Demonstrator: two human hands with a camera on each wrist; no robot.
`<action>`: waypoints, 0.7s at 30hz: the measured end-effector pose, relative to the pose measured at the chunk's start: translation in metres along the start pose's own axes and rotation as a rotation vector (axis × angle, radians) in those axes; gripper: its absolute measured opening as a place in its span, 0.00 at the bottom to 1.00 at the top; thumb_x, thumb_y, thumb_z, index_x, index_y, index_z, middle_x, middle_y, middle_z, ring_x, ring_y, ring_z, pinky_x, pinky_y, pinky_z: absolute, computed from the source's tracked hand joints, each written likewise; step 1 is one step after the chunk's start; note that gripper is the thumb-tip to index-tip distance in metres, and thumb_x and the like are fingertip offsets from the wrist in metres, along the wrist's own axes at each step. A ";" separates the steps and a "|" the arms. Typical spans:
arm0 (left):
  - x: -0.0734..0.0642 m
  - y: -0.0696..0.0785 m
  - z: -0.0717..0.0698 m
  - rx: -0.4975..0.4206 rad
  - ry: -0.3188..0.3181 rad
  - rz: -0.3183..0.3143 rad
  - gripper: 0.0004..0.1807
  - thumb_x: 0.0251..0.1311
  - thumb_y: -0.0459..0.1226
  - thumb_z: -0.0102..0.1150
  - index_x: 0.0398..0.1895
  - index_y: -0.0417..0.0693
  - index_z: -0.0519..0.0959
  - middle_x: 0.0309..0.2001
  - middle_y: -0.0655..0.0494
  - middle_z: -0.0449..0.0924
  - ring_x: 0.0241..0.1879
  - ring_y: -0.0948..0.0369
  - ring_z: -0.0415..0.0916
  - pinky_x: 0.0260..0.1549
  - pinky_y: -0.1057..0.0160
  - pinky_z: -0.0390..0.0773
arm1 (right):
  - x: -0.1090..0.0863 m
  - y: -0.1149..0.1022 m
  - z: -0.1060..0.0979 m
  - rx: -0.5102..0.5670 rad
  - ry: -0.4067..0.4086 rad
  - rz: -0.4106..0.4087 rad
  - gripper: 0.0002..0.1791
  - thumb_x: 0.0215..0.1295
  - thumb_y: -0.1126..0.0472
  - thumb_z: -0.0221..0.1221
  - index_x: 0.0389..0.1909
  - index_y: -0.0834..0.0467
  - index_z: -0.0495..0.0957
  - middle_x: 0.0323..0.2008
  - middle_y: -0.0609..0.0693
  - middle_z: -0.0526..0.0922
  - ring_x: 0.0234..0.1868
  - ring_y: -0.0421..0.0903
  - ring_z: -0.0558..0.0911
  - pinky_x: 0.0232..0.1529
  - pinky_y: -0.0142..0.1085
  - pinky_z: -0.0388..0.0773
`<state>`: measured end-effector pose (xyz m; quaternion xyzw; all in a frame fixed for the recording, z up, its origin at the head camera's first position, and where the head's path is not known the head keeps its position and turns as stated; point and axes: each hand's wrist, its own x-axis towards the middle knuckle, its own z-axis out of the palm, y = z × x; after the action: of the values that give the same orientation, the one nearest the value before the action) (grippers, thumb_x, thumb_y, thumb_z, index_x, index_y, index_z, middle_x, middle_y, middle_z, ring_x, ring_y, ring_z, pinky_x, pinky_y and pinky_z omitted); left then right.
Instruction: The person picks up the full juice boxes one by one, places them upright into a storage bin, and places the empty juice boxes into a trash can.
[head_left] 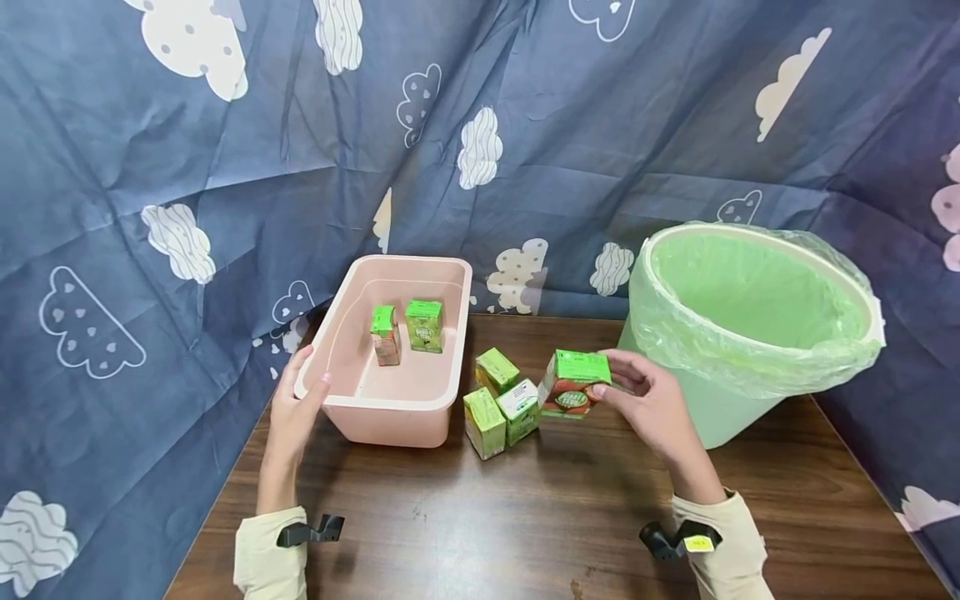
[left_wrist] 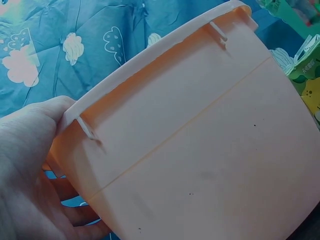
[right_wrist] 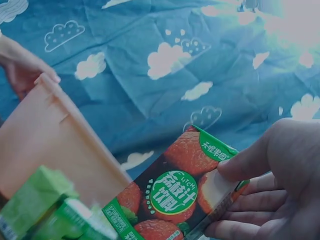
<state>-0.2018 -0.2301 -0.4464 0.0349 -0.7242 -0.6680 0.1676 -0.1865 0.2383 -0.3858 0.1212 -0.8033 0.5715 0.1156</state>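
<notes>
My left hand grips the near left corner of a pink plastic tub, thumb over the rim and the other fingers along the outer side. Inside the tub stand two small drink cartons, a red-sided one and a green one. My right hand holds a litchi juice carton by its right end, thumb on the front face. Litchi pictures and a green label show on the carton in the right wrist view. It is raised beside three cartons on the table, two yellow-green and one white-topped.
At the right stands a light green bin lined with a clear plastic bag folded over its rim. A dark blue cloth with cloud prints hangs behind the brown wooden table.
</notes>
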 end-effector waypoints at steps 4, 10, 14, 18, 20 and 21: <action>0.000 -0.001 0.001 -0.006 0.001 0.002 0.32 0.69 0.31 0.55 0.76 0.42 0.63 0.73 0.48 0.61 0.69 0.55 0.59 0.57 0.78 0.64 | 0.011 -0.015 0.000 0.006 0.006 -0.008 0.24 0.61 0.69 0.69 0.59 0.66 0.78 0.47 0.43 0.86 0.49 0.34 0.84 0.48 0.26 0.80; 0.000 0.000 0.002 -0.027 -0.002 0.011 0.32 0.69 0.30 0.54 0.76 0.41 0.62 0.73 0.47 0.61 0.68 0.54 0.60 0.56 0.78 0.65 | 0.028 -0.037 0.006 0.045 0.003 0.021 0.25 0.62 0.63 0.71 0.59 0.62 0.79 0.49 0.48 0.86 0.50 0.37 0.85 0.47 0.29 0.81; 0.000 0.000 0.002 -0.032 -0.009 0.007 0.32 0.69 0.31 0.54 0.76 0.41 0.62 0.73 0.48 0.61 0.69 0.54 0.59 0.56 0.78 0.65 | 0.040 -0.046 0.014 0.084 -0.013 0.014 0.26 0.61 0.62 0.72 0.59 0.62 0.79 0.50 0.51 0.86 0.50 0.40 0.85 0.46 0.31 0.83; -0.001 0.001 0.002 -0.034 -0.012 -0.009 0.33 0.69 0.31 0.55 0.77 0.42 0.61 0.74 0.48 0.60 0.70 0.54 0.58 0.56 0.78 0.65 | 0.052 -0.052 0.025 0.116 -0.023 -0.012 0.26 0.59 0.62 0.73 0.58 0.62 0.80 0.49 0.53 0.86 0.49 0.41 0.86 0.46 0.32 0.83; -0.001 0.001 0.002 -0.040 -0.012 -0.009 0.33 0.69 0.31 0.55 0.77 0.42 0.61 0.74 0.48 0.59 0.70 0.53 0.58 0.56 0.78 0.65 | 0.059 -0.057 0.031 0.130 -0.028 -0.026 0.26 0.59 0.62 0.73 0.58 0.61 0.80 0.49 0.54 0.87 0.49 0.42 0.86 0.46 0.32 0.83; -0.001 0.001 0.002 -0.039 -0.011 -0.008 0.33 0.70 0.32 0.55 0.77 0.42 0.61 0.74 0.48 0.59 0.70 0.53 0.58 0.56 0.78 0.65 | 0.063 -0.059 0.034 0.138 -0.031 -0.032 0.26 0.58 0.62 0.74 0.58 0.61 0.80 0.49 0.54 0.87 0.49 0.43 0.86 0.46 0.32 0.83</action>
<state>-0.2011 -0.2282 -0.4452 0.0310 -0.7117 -0.6829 0.1617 -0.2282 0.1833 -0.3239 0.1505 -0.7615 0.6218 0.1037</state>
